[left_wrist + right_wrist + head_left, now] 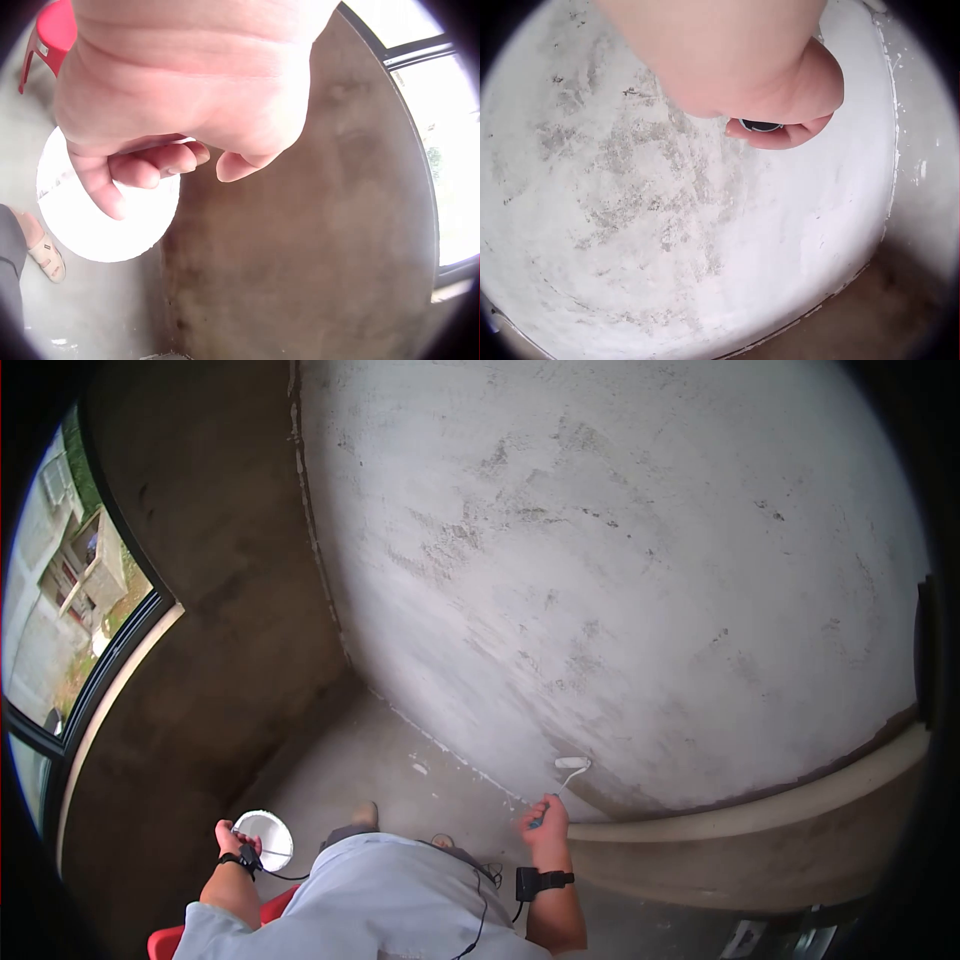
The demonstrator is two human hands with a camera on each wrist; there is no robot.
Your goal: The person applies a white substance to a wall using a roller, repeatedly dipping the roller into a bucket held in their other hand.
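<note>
At the lower left of the head view my left hand (236, 842) grips a white bucket (280, 850) at its near edge. In the left wrist view its fingers curl over the bucket (112, 240), whose inside looks bright white. My right hand (546, 820) holds a paint roller (573, 763) by its handle, of which a dark end (759, 125) shows in the right wrist view. The white roller head lies close over the low part of the patchy white wall (640, 610), beside a brownish strip at its bottom.
A dark brown bare wall (220, 560) meets the white one at a corner on the left. Beyond it is a black-framed window (110, 690). Part of a red stool (56, 26) stands beside me. A pale curved ledge (740, 822) runs below the white wall at right.
</note>
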